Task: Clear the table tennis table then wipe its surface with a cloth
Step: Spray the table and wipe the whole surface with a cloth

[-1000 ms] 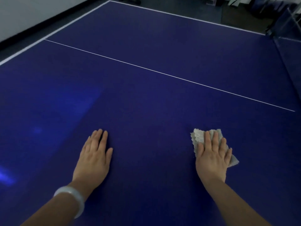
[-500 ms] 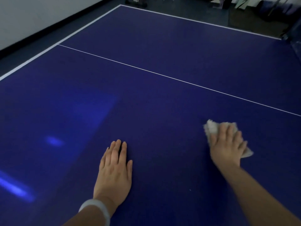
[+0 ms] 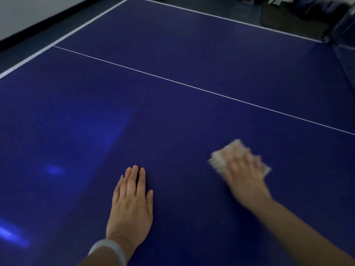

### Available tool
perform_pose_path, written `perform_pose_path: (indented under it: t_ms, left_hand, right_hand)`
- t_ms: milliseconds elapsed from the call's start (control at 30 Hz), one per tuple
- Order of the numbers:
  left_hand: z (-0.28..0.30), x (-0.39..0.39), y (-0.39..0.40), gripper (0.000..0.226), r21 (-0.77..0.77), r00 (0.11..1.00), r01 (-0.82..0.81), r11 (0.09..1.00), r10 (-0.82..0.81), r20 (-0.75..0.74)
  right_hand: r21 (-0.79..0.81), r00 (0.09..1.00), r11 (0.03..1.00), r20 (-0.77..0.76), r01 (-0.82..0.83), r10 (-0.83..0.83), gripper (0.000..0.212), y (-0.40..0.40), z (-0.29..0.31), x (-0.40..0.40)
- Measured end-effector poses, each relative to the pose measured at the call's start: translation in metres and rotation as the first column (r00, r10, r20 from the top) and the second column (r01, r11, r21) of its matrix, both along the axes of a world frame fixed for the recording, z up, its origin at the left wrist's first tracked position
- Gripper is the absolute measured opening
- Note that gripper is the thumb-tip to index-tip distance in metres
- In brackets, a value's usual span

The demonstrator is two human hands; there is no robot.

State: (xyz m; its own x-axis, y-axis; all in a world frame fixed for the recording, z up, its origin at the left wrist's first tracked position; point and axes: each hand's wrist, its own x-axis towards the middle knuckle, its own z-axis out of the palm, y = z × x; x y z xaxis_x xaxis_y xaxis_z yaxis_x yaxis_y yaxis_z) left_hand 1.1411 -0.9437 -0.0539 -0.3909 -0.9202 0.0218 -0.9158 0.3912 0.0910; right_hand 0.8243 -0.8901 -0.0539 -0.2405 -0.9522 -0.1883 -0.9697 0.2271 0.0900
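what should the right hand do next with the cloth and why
Probably keep sweeping the cloth across the blue table. The right hand presses it flat near the white centre line, the left hand braces flat, and nothing lies ahead.

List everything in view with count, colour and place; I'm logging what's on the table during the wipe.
table tennis table: one, dark blue, white lines, fills the view
cloth: one, pale grey, blurred, flat on the table at near right
bracelet: one, pale, on the left wrist
wall: white, dark skirting, far left
clutter: dark, unclear, beyond the far edge
left hand: flat on the table
right hand: blurred, pressing the cloth
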Motion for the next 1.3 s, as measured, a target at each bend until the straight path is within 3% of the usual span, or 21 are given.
perform_pose_path:
  t_ms: [33,100,167,200,233,267,367,433,467,533,600,667,733,767,833,967,1033,1100,1200,1300]
  left_hand:
    - [0.0,0.0,0.0,0.058,-0.002,1.0,0.005,1.0,-0.005,0.0]
    - [0.001,-0.001,0.001,0.059,-0.01,1.0,0.007,1.0,-0.007,0.005]
    - [0.001,-0.001,0.002,0.059,-0.009,1.0,-0.001,1.0,0.001,0.005]
    - [0.001,-0.002,0.003,0.059,-0.007,1.0,-0.004,1.0,0.004,0.005]
    - [0.0,-0.002,0.003,0.059,-0.005,1.0,-0.006,1.0,0.006,0.003]
    - [0.0,-0.003,0.004,0.06,-0.001,1.0,-0.008,1.0,0.008,0.0]
    - [0.001,-0.005,0.004,0.062,0.019,1.0,-0.027,0.999,0.027,-0.001]
    - [0.002,-0.006,0.005,0.063,0.032,1.0,-0.031,0.999,0.031,-0.002]
    - [0.002,-0.006,0.005,0.063,0.03,0.999,-0.034,0.999,0.034,-0.008]
    - [0.002,-0.006,0.005,0.062,0.013,0.999,-0.044,0.999,0.044,-0.005]
    - [0.002,-0.006,0.005,0.059,-0.01,0.999,-0.035,0.999,0.035,0.003]
    - [0.001,-0.005,0.004,0.058,-0.027,1.0,-0.027,0.999,0.027,-0.006]
    - [0.001,-0.005,0.005,0.058,-0.018,1.0,-0.029,0.999,0.029,-0.005]
    - [0.002,-0.005,0.005,0.058,-0.013,1.0,-0.03,0.999,0.03,-0.006]
    - [0.002,-0.005,0.004,0.058,-0.011,1.0,-0.028,1.0,0.028,-0.006]
    - [0.002,-0.005,0.004,0.057,-0.025,1.0,-0.015,1.0,0.014,-0.016]
    - [0.002,-0.004,0.003,0.057,-0.021,1.0,-0.013,1.0,0.013,-0.018]
    - [0.002,-0.004,0.003,0.057,-0.021,1.0,-0.016,1.0,0.015,-0.025]
    - [0.001,-0.004,0.003,0.059,-0.01,0.999,-0.021,1.0,0.02,-0.039]
    - [0.001,-0.005,0.003,0.06,-0.003,0.999,-0.032,0.999,0.032,-0.032]
  right_hand:
    - [-0.024,0.972,0.972,-0.015,0.233,-0.234,0.062,0.003,0.003,-0.03]
    - [-0.035,0.782,0.782,0.04,0.623,-0.622,0.059,0.013,0.013,-0.076]
    - [0.013,0.576,0.585,0.158,0.811,-0.802,0.061,0.019,0.021,-0.079]
    - [0.001,0.532,0.541,0.174,0.841,-0.828,0.061,0.018,0.02,-0.066]
    - [-0.014,0.552,0.557,0.159,0.83,-0.819,0.059,0.015,0.017,-0.045]
    - [-0.068,0.634,0.631,0.128,0.773,-0.763,0.057,0.013,0.012,-0.017]
    - [-0.153,0.942,0.929,0.035,0.336,-0.335,0.06,0.014,0.001,0.086]
    - [-0.129,0.997,0.992,0.079,0.008,0.002,0.061,0.022,0.001,0.118]
    - [-0.121,0.993,0.99,0.085,-0.072,0.083,0.061,0.024,0.0,0.112]
    - [-0.107,0.998,0.994,0.056,0.029,-0.023,0.063,0.025,-0.003,0.076]
    - [-0.107,0.957,0.951,0.035,0.29,-0.288,0.062,0.017,0.0,0.031]
    - [-0.026,0.823,0.828,0.121,0.561,-0.554,0.059,-0.004,0.007,0.0]
    - [-0.011,0.678,0.691,0.205,0.722,-0.706,0.06,-0.039,0.015,-0.005]
    - [-0.011,0.652,0.665,0.208,0.747,-0.729,0.061,-0.06,0.016,0.001]
    - [0.004,0.707,0.721,0.189,0.693,-0.681,0.061,-0.102,0.016,0.027]
    - [-0.045,0.946,0.962,0.199,0.27,-0.256,0.057,-0.137,0.014,0.119]
    - [-0.089,0.978,0.993,0.203,0.071,-0.052,0.056,-0.122,0.013,0.141]
    - [-0.096,0.986,0.995,0.168,0.005,0.012,0.057,-0.103,0.006,0.121]
    - [-0.117,0.952,0.946,0.084,0.301,-0.293,0.061,-0.062,0.0,0.052]
    - [-0.061,0.745,0.747,0.168,0.662,-0.646,0.061,-0.013,0.011,0.014]
